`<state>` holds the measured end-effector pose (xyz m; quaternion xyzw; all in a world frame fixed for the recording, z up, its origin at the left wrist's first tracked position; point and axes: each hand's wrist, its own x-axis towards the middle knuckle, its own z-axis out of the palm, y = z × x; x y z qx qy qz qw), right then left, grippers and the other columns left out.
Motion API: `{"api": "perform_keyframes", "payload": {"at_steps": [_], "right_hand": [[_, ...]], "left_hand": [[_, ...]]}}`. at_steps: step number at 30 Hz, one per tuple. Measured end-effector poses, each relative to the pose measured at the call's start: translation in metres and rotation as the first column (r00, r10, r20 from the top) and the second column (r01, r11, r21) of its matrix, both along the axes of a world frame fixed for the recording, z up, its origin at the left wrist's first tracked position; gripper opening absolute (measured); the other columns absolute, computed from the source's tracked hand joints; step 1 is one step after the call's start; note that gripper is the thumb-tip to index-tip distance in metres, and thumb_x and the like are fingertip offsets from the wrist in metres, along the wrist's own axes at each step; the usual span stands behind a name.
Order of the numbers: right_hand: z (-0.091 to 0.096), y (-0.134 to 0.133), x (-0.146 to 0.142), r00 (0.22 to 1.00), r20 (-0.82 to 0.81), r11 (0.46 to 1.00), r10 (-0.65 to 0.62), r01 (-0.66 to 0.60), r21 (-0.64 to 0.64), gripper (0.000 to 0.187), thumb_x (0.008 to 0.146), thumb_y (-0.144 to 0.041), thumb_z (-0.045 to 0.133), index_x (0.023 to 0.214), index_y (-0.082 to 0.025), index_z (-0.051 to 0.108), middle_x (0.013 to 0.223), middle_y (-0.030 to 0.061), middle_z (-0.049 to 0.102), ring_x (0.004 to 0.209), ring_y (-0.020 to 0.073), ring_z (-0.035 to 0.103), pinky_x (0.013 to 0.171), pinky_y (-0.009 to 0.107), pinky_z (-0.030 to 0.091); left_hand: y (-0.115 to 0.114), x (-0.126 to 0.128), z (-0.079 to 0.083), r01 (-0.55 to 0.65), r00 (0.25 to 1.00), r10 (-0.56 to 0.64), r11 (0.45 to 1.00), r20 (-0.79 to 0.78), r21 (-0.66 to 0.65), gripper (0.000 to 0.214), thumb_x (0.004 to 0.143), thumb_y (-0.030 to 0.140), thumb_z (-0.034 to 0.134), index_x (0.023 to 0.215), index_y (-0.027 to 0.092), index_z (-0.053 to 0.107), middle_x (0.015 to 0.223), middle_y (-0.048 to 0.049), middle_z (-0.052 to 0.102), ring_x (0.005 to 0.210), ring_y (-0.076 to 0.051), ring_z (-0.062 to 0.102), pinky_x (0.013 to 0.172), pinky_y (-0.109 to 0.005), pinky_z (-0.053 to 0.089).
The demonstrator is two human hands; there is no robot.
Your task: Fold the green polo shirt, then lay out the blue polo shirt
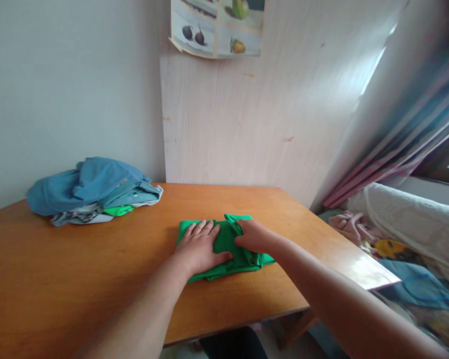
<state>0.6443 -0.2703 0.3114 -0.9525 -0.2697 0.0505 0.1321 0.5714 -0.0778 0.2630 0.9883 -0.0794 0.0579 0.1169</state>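
Observation:
A green garment (224, 242), partly folded into a flat bundle, lies near the front edge of the wooden table. My left hand (200, 249) rests flat on its left part, fingers spread. At the right part, my right hand (252, 234) is closed on a raised fold of the same cloth, with the fingertips partly hidden. Some of the fabric sticks out beneath my right wrist. I cannot tell from this view what kind of garment it is.
A heap of crumpled clothes (93, 187), mostly blue, sits at the table's back left against the wall. The table (145, 254) ends in a corner at the right. Beyond it are bedding (415, 284) and a striped curtain (396, 134). Fruit pictures (217, 30) hang on the panel.

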Motion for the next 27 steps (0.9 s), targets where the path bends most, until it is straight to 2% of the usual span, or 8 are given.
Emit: {"api": "perform_keyframes", "payload": {"at_steps": [5,7,9,11,13,17,22,27], "right_hand": [[-0.003,0.004,-0.002,1.000,0.011,0.999,0.027,-0.026,-0.043,0.029,0.081,-0.039,0.066,0.098,-0.016,0.070,0.094,0.0108,0.074,0.084,0.0240,0.068,0.068,0.029,0.048],[-0.003,0.003,-0.002,0.998,-0.057,1.000,0.022,-0.022,-0.013,0.035,0.090,-0.047,0.055,0.098,-0.017,0.071,0.078,0.0075,0.073,0.071,0.0216,0.068,0.064,0.029,0.048],[-0.003,0.001,-0.001,0.996,-0.092,1.000,0.014,-0.012,0.018,0.042,0.098,-0.046,0.042,0.097,-0.017,0.071,0.071,0.0056,0.071,0.065,0.0198,0.067,0.063,0.028,0.048],[-0.005,-0.001,0.000,1.000,-0.004,0.999,0.010,-0.010,0.045,0.037,0.099,-0.039,0.040,0.102,-0.018,0.071,0.085,0.0073,0.074,0.079,0.0206,0.069,0.072,0.029,0.048],[-0.010,-0.004,0.001,0.986,0.166,0.998,-0.007,-0.003,0.061,0.032,0.097,-0.033,0.045,0.111,-0.020,0.070,0.106,0.0095,0.073,0.096,0.0226,0.067,0.083,0.031,0.047],[-0.023,-0.008,0.001,0.920,0.391,0.999,-0.023,0.003,0.051,0.036,0.096,-0.039,0.050,0.122,-0.024,0.069,0.123,0.0118,0.066,0.115,0.0281,0.059,0.098,0.040,0.042],[-0.035,-0.007,0.003,0.944,0.315,0.995,0.094,-0.100,0.002,0.050,0.103,-0.043,0.036,0.144,-0.021,0.054,0.155,0.0128,0.044,0.145,0.0291,0.035,0.117,0.047,0.024],[-0.044,-0.003,0.003,0.960,0.230,0.985,0.161,-0.143,-0.095,0.060,0.104,-0.052,0.027,0.154,-0.022,0.039,0.163,0.0126,0.028,0.152,0.0318,0.016,0.120,0.055,0.013]], "left_hand": [[0.000,0.000,-0.002,-0.012,1.000,0.012,1.000,-0.007,0.018,0.105,0.073,0.092,0.037,0.154,0.024,0.037,0.164,-0.0093,0.027,0.153,-0.032,0.017,0.123,-0.052,0.011],[0.000,0.000,-0.002,-0.011,1.000,0.011,1.000,-0.006,0.024,0.105,0.074,0.092,0.037,0.154,0.024,0.037,0.164,-0.0093,0.027,0.153,-0.032,0.018,0.123,-0.052,0.012],[0.000,0.000,-0.002,-0.010,1.000,0.011,1.000,-0.005,0.028,0.105,0.074,0.091,0.036,0.155,0.025,0.036,0.164,-0.0088,0.027,0.153,-0.032,0.018,0.123,-0.052,0.011],[0.000,0.000,-0.002,-0.012,1.000,0.012,1.000,-0.005,0.029,0.104,0.074,0.091,0.037,0.154,0.025,0.037,0.164,-0.0085,0.027,0.153,-0.031,0.017,0.123,-0.052,0.011],[0.000,0.000,-0.002,-0.015,1.000,0.015,1.000,-0.004,0.026,0.104,0.074,0.091,0.037,0.154,0.024,0.038,0.164,-0.0086,0.027,0.153,-0.031,0.017,0.123,-0.052,0.011],[-0.001,-0.001,-0.001,-0.011,1.000,0.011,1.000,0.005,0.019,0.104,0.074,0.091,0.037,0.154,0.023,0.037,0.164,-0.0092,0.028,0.153,-0.032,0.018,0.123,-0.053,0.011],[-0.002,-0.001,0.000,-0.006,1.000,0.006,1.000,-0.002,0.020,0.103,0.075,0.089,0.038,0.155,0.024,0.036,0.163,-0.0096,0.029,0.152,-0.033,0.018,0.122,-0.053,0.011],[-0.001,-0.002,-0.002,0.003,1.000,-0.003,1.000,0.016,0.025,0.100,0.078,0.086,0.039,0.155,0.022,0.035,0.163,-0.0098,0.029,0.152,-0.033,0.019,0.122,-0.054,0.011]]}}
